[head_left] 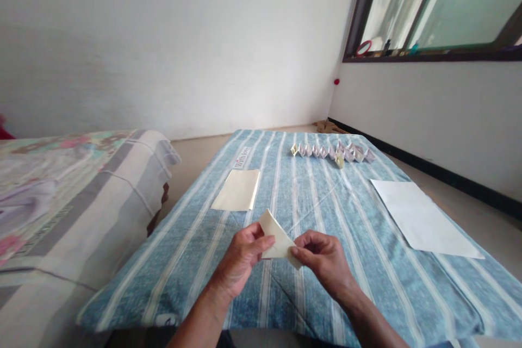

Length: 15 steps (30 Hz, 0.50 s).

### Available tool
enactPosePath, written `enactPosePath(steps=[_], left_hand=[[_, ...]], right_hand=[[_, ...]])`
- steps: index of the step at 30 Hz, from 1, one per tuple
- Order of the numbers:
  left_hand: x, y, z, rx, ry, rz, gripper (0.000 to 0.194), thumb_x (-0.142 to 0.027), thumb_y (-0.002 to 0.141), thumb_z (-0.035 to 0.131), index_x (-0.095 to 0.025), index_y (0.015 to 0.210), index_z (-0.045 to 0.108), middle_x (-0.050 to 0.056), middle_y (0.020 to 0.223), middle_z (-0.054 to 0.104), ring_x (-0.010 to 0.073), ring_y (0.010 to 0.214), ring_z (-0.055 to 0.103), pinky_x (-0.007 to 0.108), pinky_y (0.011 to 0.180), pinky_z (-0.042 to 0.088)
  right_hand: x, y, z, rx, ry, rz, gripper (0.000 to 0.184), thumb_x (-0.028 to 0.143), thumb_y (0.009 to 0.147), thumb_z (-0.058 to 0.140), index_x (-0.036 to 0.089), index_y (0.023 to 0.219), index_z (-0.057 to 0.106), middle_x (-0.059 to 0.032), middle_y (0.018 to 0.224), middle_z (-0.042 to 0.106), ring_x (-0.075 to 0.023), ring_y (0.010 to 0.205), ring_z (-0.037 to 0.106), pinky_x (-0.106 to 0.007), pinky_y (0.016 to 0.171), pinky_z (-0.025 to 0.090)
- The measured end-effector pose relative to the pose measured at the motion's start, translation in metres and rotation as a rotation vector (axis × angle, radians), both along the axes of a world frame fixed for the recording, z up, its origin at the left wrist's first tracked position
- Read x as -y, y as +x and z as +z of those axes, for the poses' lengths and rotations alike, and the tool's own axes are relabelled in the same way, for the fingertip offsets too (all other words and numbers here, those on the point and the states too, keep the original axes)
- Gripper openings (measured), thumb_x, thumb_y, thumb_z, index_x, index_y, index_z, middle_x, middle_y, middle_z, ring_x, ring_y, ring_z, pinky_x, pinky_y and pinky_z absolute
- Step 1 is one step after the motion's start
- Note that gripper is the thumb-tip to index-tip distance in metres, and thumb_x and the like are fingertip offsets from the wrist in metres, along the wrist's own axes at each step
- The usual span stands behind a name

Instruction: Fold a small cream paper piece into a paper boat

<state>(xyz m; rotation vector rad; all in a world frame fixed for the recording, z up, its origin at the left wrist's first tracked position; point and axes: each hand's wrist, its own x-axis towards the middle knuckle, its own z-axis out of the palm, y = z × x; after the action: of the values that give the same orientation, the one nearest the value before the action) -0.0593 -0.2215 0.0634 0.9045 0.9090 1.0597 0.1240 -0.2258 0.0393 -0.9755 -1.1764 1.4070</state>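
A small folded piece of cream paper (276,239) is held above the cloth, between both hands. My left hand (245,247) pinches its left side, thumb on top. The fingers of my right hand (322,255) are closed on its lower right corner. Beyond the left hand, a stack of cream paper sheets (236,190) lies flat. To the right rests a large white sheet (424,217). Farther back stands a row of small folded paper figures (322,151), mostly whitish with a few yellowish ones.
The table is covered by a blue and white striped cloth (196,261). On the left is a bed with a flowered cover (93,174), separated by a gap. A white wall (183,49) rises behind, and a dark-framed window (440,5) is at the upper right.
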Motion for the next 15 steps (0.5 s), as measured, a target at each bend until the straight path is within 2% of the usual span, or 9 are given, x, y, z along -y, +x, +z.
enactPosePath(steps=[5,9,11,15], left_hand=[[0.001,0.011,-0.007,-0.080,-0.020,0.111,0.048,-0.037,0.074,0.076,-0.019,0.116,0.062,0.007,0.107,0.070,0.0202,0.093,0.065,0.026,0.071,0.049],[0.001,0.021,-0.009,-0.095,-0.045,0.211,0.058,-0.037,0.071,0.078,-0.021,0.122,0.055,0.008,0.119,0.066,0.0227,0.103,0.063,0.027,0.072,0.050],[0.001,0.027,-0.009,-0.097,-0.050,0.238,0.056,-0.037,0.071,0.078,-0.022,0.120,0.056,0.007,0.116,0.067,0.0220,0.100,0.064,0.026,0.071,0.050],[0.001,0.032,-0.008,-0.114,-0.038,0.292,0.037,-0.036,0.072,0.074,-0.019,0.104,0.063,0.002,0.092,0.070,0.0180,0.082,0.066,0.025,0.066,0.050]], right_hand=[[0.002,-0.002,-0.006,0.439,0.354,-0.218,0.017,0.025,0.082,0.066,0.019,0.066,0.062,-0.0020,0.068,0.060,-0.0140,0.061,0.053,-0.026,0.057,0.041],[0.004,-0.009,-0.012,0.622,0.580,-0.285,0.015,0.017,0.087,0.056,0.019,0.073,0.060,-0.0037,0.073,0.060,-0.0151,0.063,0.056,-0.027,0.060,0.042],[0.006,-0.014,-0.016,0.683,0.642,-0.300,0.017,0.013,0.089,0.052,0.020,0.075,0.060,-0.0048,0.075,0.061,-0.0160,0.066,0.057,-0.028,0.062,0.043],[0.012,-0.022,-0.020,0.762,0.686,-0.276,0.022,0.011,0.089,0.047,0.020,0.075,0.060,-0.0059,0.076,0.061,-0.0172,0.069,0.059,-0.028,0.064,0.043]])
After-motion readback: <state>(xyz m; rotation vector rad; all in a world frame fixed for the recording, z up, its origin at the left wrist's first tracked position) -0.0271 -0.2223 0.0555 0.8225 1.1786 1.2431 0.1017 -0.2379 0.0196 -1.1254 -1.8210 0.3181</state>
